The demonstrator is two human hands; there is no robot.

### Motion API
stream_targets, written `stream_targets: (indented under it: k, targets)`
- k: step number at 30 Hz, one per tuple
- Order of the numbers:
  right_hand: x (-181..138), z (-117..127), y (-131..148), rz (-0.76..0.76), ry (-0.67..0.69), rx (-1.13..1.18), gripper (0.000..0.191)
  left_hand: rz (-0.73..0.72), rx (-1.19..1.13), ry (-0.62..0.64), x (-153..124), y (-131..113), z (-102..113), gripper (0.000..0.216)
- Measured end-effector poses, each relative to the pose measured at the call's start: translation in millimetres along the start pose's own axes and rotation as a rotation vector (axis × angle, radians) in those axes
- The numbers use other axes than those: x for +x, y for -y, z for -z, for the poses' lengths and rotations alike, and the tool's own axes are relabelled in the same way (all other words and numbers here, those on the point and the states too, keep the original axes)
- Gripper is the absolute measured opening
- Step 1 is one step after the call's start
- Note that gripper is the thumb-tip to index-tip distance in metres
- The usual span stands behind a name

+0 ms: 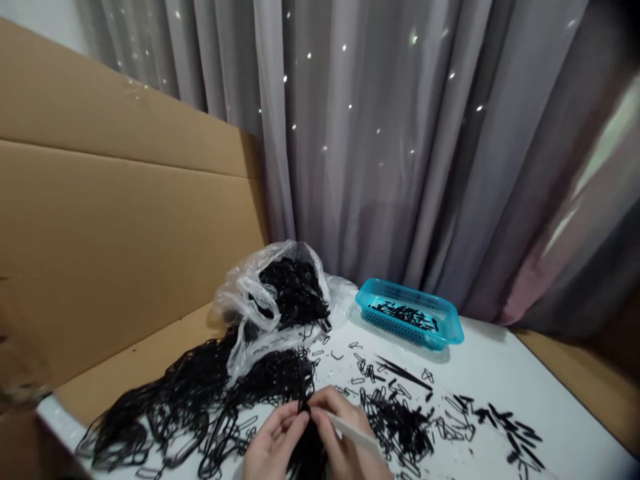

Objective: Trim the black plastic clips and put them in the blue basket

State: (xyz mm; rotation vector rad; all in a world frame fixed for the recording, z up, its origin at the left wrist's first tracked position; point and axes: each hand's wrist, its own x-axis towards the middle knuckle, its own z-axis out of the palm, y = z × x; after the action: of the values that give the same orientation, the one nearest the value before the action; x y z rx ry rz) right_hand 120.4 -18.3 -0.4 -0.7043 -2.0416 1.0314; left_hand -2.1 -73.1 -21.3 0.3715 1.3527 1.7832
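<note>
My left hand [276,437] is closed at the front of the white table, its thumb and finger pinching a bunch of thin black looped strands [306,457]. Against it, fingertips nearly touching, my right hand [345,433] pinches the same strands. A flat white strip-like tool [353,432] lies across the right palm; its tip is hidden by the fingers. Just right of that hand spreads a pile of small black loops and short pieces [403,430]. To the left, a large tangle of black looped strands [195,380] covers the tabletop.
A clear plastic bag [245,287] full of black strands stands behind my hands. A blue basket [447,327] holds short black pieces. Black tweezers [405,372] lie before it. Cardboard [125,233] walls the left side; a grey curtain [355,167] hangs behind.
</note>
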Motion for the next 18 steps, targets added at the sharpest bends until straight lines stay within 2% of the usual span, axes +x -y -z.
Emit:
stream_targets:
  k: [4,7,13,18]
  targets:
    - [-3,3,4,-0.056,0.022,-0.016,0.031,-0.021,-0.064,-0.042,-7,7,-4,0.046]
    - [-4,4,1,-0.103,0.005,-0.002,0.028,-0.013,-0.102,-0.025,-10,8,-5,0.050]
    - [2,10,3,-0.155,0.049,0.056,0.026,-0.079,0.033,0.110,-14,3,-10,0.049]
    - [11,23,6,-0.169,-0.023,0.219,0.026,-0.131,0.102,0.080,-16,1,-14,0.041]
